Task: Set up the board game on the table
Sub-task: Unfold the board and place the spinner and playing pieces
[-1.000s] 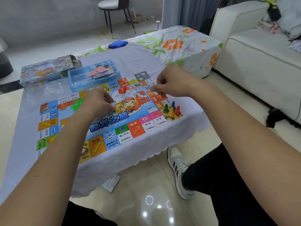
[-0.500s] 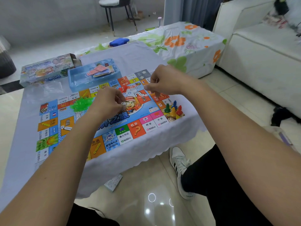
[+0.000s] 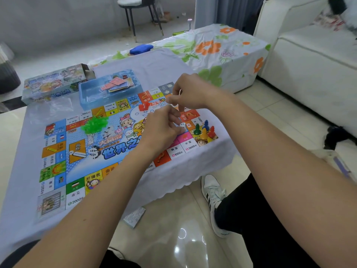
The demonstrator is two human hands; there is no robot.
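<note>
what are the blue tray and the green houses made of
Blue tray: looks like thin clear-tinted plastic, glossy; cards show through its wall. Green houses: probably translucent moulded plastic, since light glows through the pile.

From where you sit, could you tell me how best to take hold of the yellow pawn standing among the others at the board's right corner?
Pinch the yellow pawn by its rounded head, coming straight down from above. It stands upright with the green pawn, blue pawn and red pawn crowded close around it, so its sides are likely hard to reach without knocking a neighbour, while its narrow top is free.
</note>
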